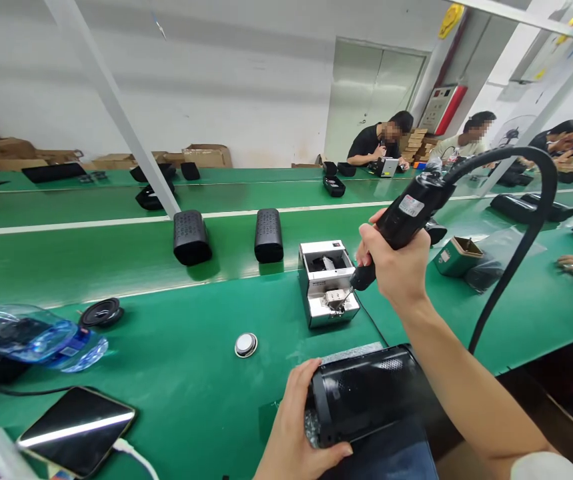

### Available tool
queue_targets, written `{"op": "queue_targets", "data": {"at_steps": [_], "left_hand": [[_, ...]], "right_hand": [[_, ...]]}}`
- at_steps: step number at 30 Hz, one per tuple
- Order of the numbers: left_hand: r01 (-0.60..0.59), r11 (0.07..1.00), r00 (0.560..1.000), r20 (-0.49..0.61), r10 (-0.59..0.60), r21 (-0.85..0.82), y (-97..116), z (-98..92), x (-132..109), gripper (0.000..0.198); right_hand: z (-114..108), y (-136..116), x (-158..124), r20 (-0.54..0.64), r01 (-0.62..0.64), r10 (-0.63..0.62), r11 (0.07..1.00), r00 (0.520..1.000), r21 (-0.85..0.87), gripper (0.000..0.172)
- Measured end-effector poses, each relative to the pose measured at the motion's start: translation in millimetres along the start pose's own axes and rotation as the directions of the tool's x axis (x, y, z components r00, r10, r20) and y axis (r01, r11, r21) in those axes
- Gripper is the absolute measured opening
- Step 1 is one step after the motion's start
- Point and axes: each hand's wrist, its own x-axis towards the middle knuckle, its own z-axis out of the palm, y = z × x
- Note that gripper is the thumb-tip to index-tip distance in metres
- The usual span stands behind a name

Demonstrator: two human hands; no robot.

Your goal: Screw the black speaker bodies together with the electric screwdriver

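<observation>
The right hand (400,259) wraps round the power screwdriver (410,207), tip slanting down to the small metal box (319,295), while the left hand (296,430) clasps the black case (366,393) near the table (181,380) edge, seemingly to steady it.

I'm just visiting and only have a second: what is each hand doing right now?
Left hand: closed around one end of the black casing.
Right hand: closed, gripping the black power screwdriver.

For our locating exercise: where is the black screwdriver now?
Right of centre in the head view, the screwdriver is in the right hand, its tip at the silver box.
</observation>
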Motion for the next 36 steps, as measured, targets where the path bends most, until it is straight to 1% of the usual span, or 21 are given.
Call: {"op": "queue_targets", "data": {"at_steps": [4, 5, 6, 7, 8, 9, 10, 11, 13, 14, 15, 16, 18, 21, 24, 27, 29, 32, 35, 36], "left_hand": [[0.021, 1.0, 1.0, 0.004, -0.021, -0.017, 3, -1.3, 0, 0.115], [0.028, 0.999, 1.0, 0.003, -0.028, -0.022, 5, -1.6, 0, 0.114], [0.035, 0.999, 0.999, -0.001, -0.035, -0.028, 6, -1.7, 0, 0.114], [0.042, 0.999, 0.999, -0.006, -0.042, -0.033, 7, -1.6, 1, 0.113], [0.049, 0.998, 0.999, -0.01, -0.049, -0.038, 8, -1.5, 1, 0.112], [0.056, 0.998, 0.998, -0.013, -0.057, -0.042, 9, -1.3, 2, 0.112], [0.064, 0.997, 0.998, -0.014, -0.064, -0.045, 9, -1.1, 2, 0.112], [0.069, 0.997, 0.997, -0.013, -0.069, -0.047, 10, -1.0, 2, 0.112], [0.074, 0.996, 0.997, -0.012, -0.075, -0.05, 11, -1.0, 3, 0.112], [0.075, 0.996, 0.997, -0.01, -0.076, -0.051, 11, -1.3, 3, 0.112], [0.076, 0.996, 0.997, -0.006, -0.077, -0.053, 12, -1.7, 3, 0.112], [0.078, 0.995, 0.997, -0.001, -0.078, -0.055, 13, -2.2, 4, 0.113], [0.075, 0.995, 0.997, 0.011, -0.074, -0.06, 15, -3.5, 5, 0.115], [0.056, 0.996, 0.998, 0.019, -0.055, -0.064, 17, -4.5, 7, 0.117], [0.031, 0.998, 0.999, 0.024, -0.03, -0.047, 18, -3.3, 7, 0.127], [0.0, 1.0, 0.999, 0.036, 0.0, -0.003, 19, -1.4, 7, 0.141], [-0.021, 1.0, 0.999, 0.043, 0.02, 0.021, 19, -0.6, 7, 0.145], [-0.04, 0.999, 0.998, 0.042, 0.039, 0.035, 19, 0.0, 8, 0.145], [-0.048, 0.998, 0.998, 0.033, 0.047, 0.033, 19, 0.4, 10, 0.145], [-0.051, 0.998, 0.998, 0.028, 0.05, 0.031, 19, 0.3, 10, 0.145]], "right_hand": [[1, 2, 0, 0.019, 0.024, -0.024, 1.0, 1.0, 0.013, 0.02], [1, 3, 0, 0.07, 0.031, -0.033, 0.999, 0.997, 0.034, 0.021], [0, 3, 1, 0.169, 0.027, -0.038, 0.997, 0.985, 0.068, 0.023], [0, 3, 2, 0.301, 0.005, -0.037, 0.994, 0.953, 0.106, 0.025], [-1, 3, 2, 0.435, -0.031, -0.033, 0.99, 0.9, 0.138, 0.028], [-1, 3, 2, 0.532, -0.065, -0.028, 0.986, 0.846, 0.156, 0.03], [0, 2, 1, 0.57, -0.084, -0.023, 0.983, 0.822, 0.161, 0.03], [0, 2, 0, 0.543, -0.077, -0.021, 0.984, 0.84, 0.158, 0.029], [2, 3, -4, 0.364, -0.022, -0.029, 0.991, 0.931, 0.134, 0.024], [3, 4, -6, 0.274, 0.002, -0.034, 0.993, 0.961, 0.117, 0.022], [3, 4, -9, 0.211, 0.013, -0.034, 0.995, 0.977, 0.098, 0.021], [2, 4, -11, 0.175, 0.013, -0.028, 0.996, 0.984, 0.086, 0.021], [-2, -1, -15, 0.15, 0.002, -0.013, 0.997, 0.989, 0.079, 0.022], [-11, -24, -23, 0.134, 0.007, -0.021, 0.995, 0.991, 0.104, 0.023], [-20, -66, -38, 0.123, 0.039, -0.059, 0.986, 0.991, 0.163, 0.023], [-25, -109, -66, 0.121, 0.019, -0.037, 0.989, 0.992, 0.143, 0.026], [-27, -128, -87, 0.138, -0.02, 0.007, 0.995, 0.99, 0.094, 0.027], [-30, -139, -114, 0.237, -0.073, 0.056, 0.995, 0.97, 0.066, 0.024], [-30, -136, -129, 0.34, -0.111, 0.084, 0.992, 0.937, 0.061, 0.023], [-30, -134, -131, 0.346, -0.103, 0.082, 0.994, 0.935, 0.044, 0.022]]}}
